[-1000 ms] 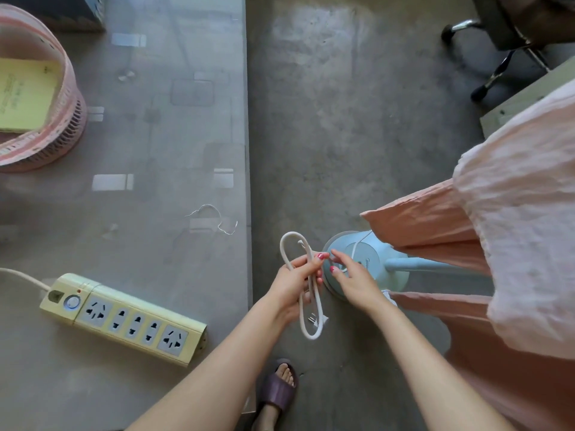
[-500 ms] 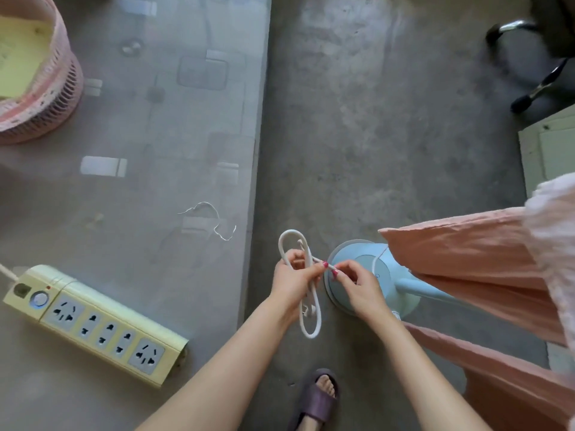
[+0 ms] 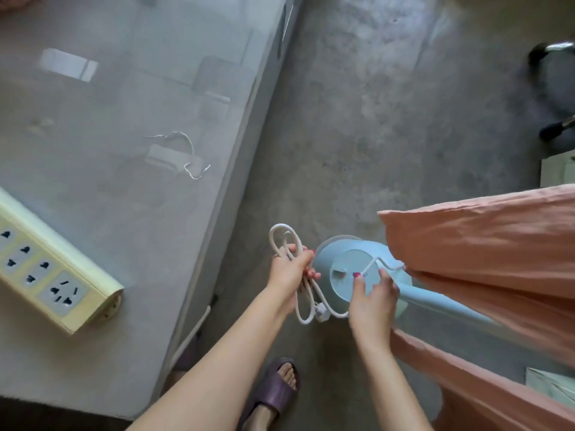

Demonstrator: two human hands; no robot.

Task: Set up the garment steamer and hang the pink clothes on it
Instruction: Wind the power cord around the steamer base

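- Floor [image 3: 389, 119]: grey concrete, lying beside and below the surface and under the garment steamer.
- Surface [image 3: 124, 213]: grey and glossy, left of the garment steamer; its right edge runs diagonally down the frame.
- Pink clothes [image 3: 485, 259]: salmon fabric, wrinkled, hanging immediately right of the garment steamer and overlapping its right rim and pole.
- Garment steamer [image 3: 345, 275]: pale blue round base standing on the floor, with a blue pole slanting away from it to the lower right beneath the pink clothes.
- Power strip [image 3: 53, 275]: cream-yellow, multi-socket, lying on the surface well left of the garment steamer; its left end is cut off by the frame.
- Left hand [image 3: 287, 272]: just left of the garment steamer's base, fingers curled closed around a bundle of looped cord.
- Right hand [image 3: 371, 301]: over the garment steamer's base, thumb and forefinger pinched on a thin white strand; remaining fingers loosely bent.
- Cord [image 3: 284, 241]: white, looped above and below the left hand, with its plug dangling below, left of the base.
- Sandal [image 3: 273, 390]: purple, on a foot on the floor below the garment steamer.
- Wire tie [image 3: 189, 157]: thin, bent, on the surface, up and left of the garment steamer.
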